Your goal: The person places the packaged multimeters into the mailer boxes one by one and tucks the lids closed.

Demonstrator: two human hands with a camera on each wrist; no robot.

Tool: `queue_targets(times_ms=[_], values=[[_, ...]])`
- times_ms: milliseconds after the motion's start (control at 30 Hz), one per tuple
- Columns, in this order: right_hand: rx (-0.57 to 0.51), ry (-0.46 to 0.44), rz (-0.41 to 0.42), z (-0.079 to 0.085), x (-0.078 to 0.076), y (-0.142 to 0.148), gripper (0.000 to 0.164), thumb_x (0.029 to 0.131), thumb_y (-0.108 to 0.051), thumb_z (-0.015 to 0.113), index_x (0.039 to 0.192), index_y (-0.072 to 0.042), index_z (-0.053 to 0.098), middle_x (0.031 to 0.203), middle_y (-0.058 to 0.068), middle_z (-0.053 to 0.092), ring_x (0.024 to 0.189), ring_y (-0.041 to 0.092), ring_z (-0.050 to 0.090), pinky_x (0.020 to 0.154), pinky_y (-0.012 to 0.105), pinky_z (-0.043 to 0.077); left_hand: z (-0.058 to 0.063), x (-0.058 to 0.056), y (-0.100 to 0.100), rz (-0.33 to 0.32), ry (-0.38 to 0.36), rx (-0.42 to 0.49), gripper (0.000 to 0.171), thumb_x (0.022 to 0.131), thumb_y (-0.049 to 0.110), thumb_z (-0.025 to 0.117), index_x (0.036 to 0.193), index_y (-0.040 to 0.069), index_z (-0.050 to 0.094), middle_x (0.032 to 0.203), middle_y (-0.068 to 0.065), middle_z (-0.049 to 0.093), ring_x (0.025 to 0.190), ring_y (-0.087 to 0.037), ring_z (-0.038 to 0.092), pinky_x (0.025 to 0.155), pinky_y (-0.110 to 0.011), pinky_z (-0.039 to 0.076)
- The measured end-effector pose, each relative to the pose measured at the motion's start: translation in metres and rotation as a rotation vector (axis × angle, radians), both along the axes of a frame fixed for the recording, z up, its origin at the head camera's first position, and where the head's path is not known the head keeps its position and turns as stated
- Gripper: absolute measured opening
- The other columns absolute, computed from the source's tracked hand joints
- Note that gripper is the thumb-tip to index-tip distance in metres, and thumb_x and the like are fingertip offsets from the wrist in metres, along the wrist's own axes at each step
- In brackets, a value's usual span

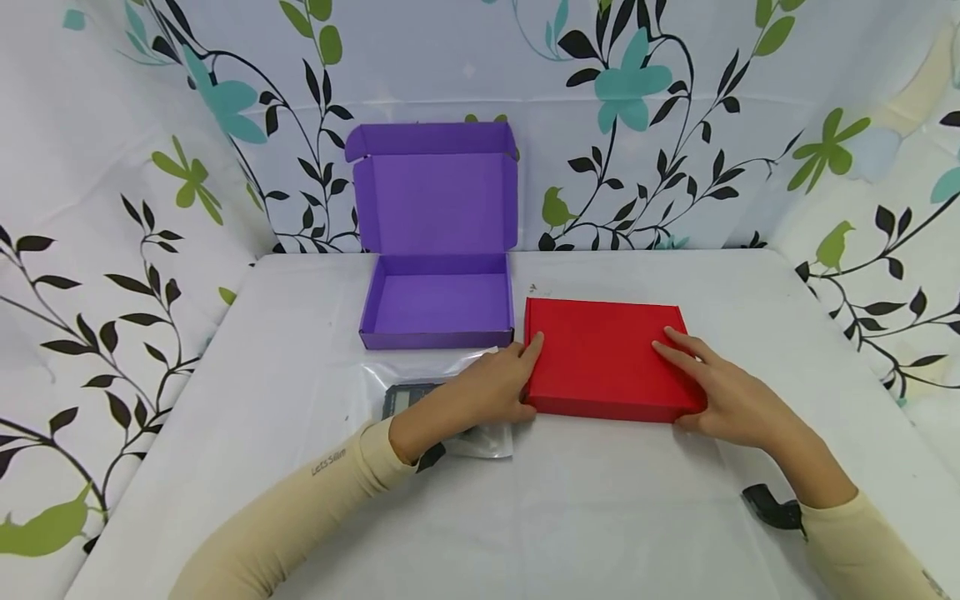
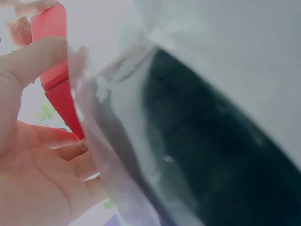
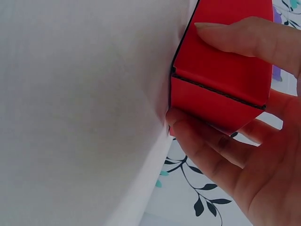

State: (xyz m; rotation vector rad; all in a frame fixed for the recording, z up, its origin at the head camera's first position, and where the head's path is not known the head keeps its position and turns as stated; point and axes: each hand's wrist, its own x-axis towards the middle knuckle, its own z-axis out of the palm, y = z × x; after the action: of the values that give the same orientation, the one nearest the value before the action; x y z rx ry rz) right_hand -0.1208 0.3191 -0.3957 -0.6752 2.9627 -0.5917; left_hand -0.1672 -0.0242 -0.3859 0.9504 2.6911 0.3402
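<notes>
A closed red cardboard box (image 1: 607, 358) lies flat on the white table between both hands. My left hand (image 1: 502, 383) holds its left end, with the thumb at the front left corner. At the right end my right hand (image 1: 723, 392) grips the box, fingers over the top and side edge, thumb on the front face. In the right wrist view the thumb and fingers span the box's corner (image 3: 216, 101). A clear plastic bag (image 1: 487, 446) with a dark grey item (image 1: 405, 398) inside lies under my left forearm, partly hidden by it. That bag fills much of the left wrist view.
Behind the bag stands an open purple box (image 1: 438, 304), its lid (image 1: 438, 200) upright against the patterned curtain. A black curved strap-like piece (image 1: 772, 507) shows at the right wrist. Floral cloth (image 1: 645, 75) hangs at the back and both sides of the table (image 1: 600, 517).
</notes>
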Motion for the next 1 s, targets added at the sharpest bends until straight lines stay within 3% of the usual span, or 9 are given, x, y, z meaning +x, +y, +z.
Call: queue_targets(times_ms=[267,367,533,700,833,1000], values=[[0.016,-0.01,-0.042,0.002,0.001,0.0,0.106,0.068,-0.015,0.093,0.161,-0.01,0.041,0.167,0.016,0.026,0.139,0.053,0.039,0.085,0.063,0.056,0.0,0.007,-0.005,-0.032,0.072,0.0,0.093,0.094,0.035,0.077,0.164,0.003,0.026,0.13,-0.014,0.06,0.106,-0.023,0.062,0.095,-0.04,0.052],[0.028,-0.024,-0.06,0.004,0.002,0.0,0.106,0.068,-0.016,0.092,0.16,-0.009,0.041,0.167,0.017,0.027,0.138,0.054,0.04,0.085,0.063,0.056,-0.001,0.009,-0.005,-0.048,0.067,0.017,0.088,0.096,0.034,0.074,0.164,0.003,0.028,0.13,-0.015,0.06,0.107,-0.023,0.063,0.094,-0.039,0.052],[0.066,-0.017,-0.104,0.006,0.005,0.009,0.102,0.07,-0.014,0.091,0.16,-0.008,0.041,0.167,0.018,0.028,0.136,0.054,0.042,0.085,0.066,0.055,-0.001,0.011,-0.007,-0.105,-0.005,0.084,0.089,0.097,0.034,0.073,0.165,0.006,0.024,0.146,-0.016,0.055,0.127,-0.026,0.059,0.104,-0.041,0.049],[0.098,-0.023,-0.158,0.004,0.005,0.027,0.102,0.072,-0.013,0.088,0.161,-0.008,0.039,0.167,0.019,0.026,0.134,0.057,0.042,0.083,0.07,0.053,-0.001,0.011,-0.013,-0.142,-0.012,0.144,0.085,0.1,0.033,0.069,0.166,0.006,0.023,0.159,-0.013,0.043,0.144,-0.027,0.044,0.114,-0.043,0.039],[0.117,-0.023,-0.196,0.001,0.005,0.044,0.101,0.072,-0.01,0.085,0.161,-0.006,0.037,0.167,0.021,0.025,0.133,0.059,0.041,0.082,0.071,0.053,0.005,0.01,-0.025,-0.123,-0.019,0.2,0.081,0.101,0.033,0.068,0.165,0.009,0.026,0.161,-0.011,0.041,0.146,-0.029,0.04,0.117,-0.046,0.035],[0.109,-0.035,-0.244,-0.001,0.004,0.071,0.103,0.072,-0.006,0.082,0.162,-0.007,0.033,0.168,0.022,0.02,0.131,0.063,0.038,0.081,0.072,0.052,0.018,0.002,-0.053,-0.066,-0.004,0.293,0.074,0.103,0.03,0.066,0.163,0.006,0.031,0.162,-0.013,0.039,0.148,-0.032,0.036,0.12,-0.047,0.029]])
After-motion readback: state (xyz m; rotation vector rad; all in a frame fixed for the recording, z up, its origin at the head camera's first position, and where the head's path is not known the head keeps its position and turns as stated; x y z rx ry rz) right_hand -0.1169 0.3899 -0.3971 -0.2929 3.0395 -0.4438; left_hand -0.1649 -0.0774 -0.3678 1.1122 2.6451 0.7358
